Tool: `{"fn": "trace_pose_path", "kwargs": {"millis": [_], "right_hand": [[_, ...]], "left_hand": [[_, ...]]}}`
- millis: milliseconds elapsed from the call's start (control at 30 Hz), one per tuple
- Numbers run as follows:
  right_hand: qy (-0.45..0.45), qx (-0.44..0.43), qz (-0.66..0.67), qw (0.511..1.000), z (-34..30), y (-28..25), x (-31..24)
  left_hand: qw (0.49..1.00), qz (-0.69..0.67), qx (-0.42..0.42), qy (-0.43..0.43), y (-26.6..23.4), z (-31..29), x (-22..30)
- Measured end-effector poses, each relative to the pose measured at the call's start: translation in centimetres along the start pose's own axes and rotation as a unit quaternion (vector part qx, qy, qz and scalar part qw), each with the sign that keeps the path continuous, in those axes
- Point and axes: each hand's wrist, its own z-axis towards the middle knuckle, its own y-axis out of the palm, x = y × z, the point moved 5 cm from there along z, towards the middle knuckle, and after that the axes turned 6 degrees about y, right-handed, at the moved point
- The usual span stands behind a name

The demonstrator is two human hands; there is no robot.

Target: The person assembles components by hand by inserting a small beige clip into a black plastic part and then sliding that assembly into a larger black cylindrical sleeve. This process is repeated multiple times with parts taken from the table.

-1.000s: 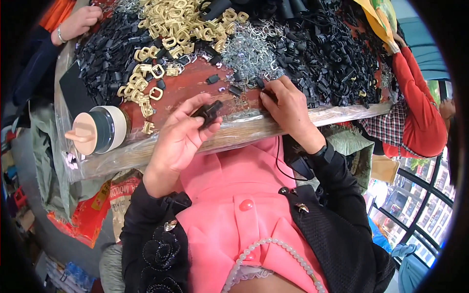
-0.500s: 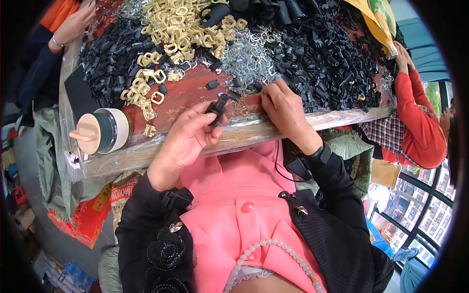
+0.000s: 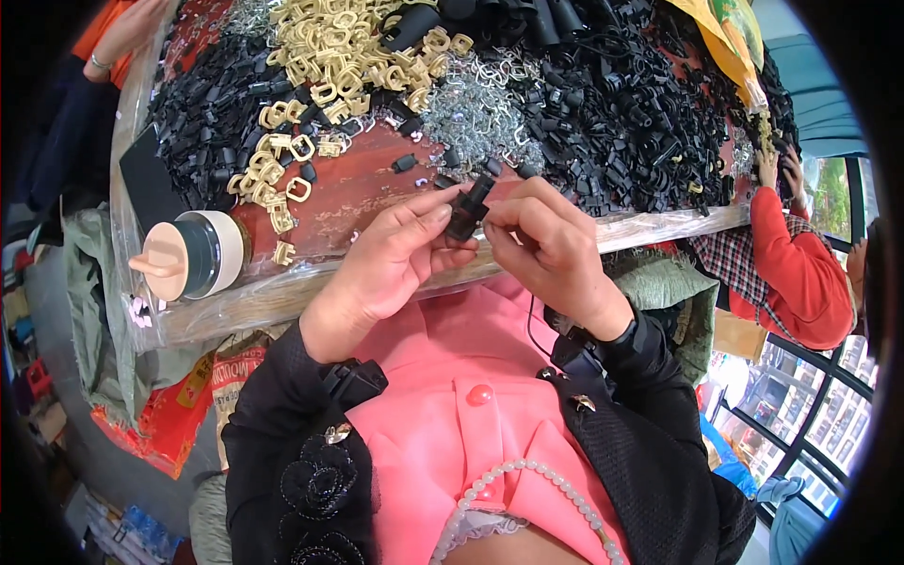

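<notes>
My left hand (image 3: 400,250) pinches a black plastic part (image 3: 468,212) between thumb and fingers, above the table's near edge. Close against its right side is my right hand (image 3: 551,245), thumb and fingers pressed together; whatever small thing they may hold is hidden. Just beyond the hands lies a heap of small clear and silvery metal pieces (image 3: 476,118). A pile of cream-gold plastic loops (image 3: 330,56) spreads to the left of it, with a few loose black pieces (image 3: 404,163) on the red tabletop (image 3: 344,198).
Black plastic parts form large heaps at the right (image 3: 640,132) and left (image 3: 202,132). A jar with a pinkish lid (image 3: 169,259) stands at the table's left corner by a dark flat panel (image 3: 151,179). Two other people work at the left and right; a yellow bag (image 3: 725,47) is at upper right.
My right hand has come from the silvery heap toward me, up to the black part. My left hand has moved right with that part, now turned more upright.
</notes>
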Motion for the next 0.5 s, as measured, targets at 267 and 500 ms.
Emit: {"fn": "trace_pose_path", "kwargs": {"millis": [267, 500], "right_hand": [[-0.049, -0.065, -0.102, 0.991, -0.5, 0.8, -0.7], [-0.005, -0.122, -0.1, 0.987, -0.1, 0.7, -0.9]], "left_hand": [[0.994, 0.104, 0.043, -0.005, -0.1, -0.9, -0.2], [0.991, 0.129, 0.037, -0.006, 0.7, -1.7, -0.3]]}}
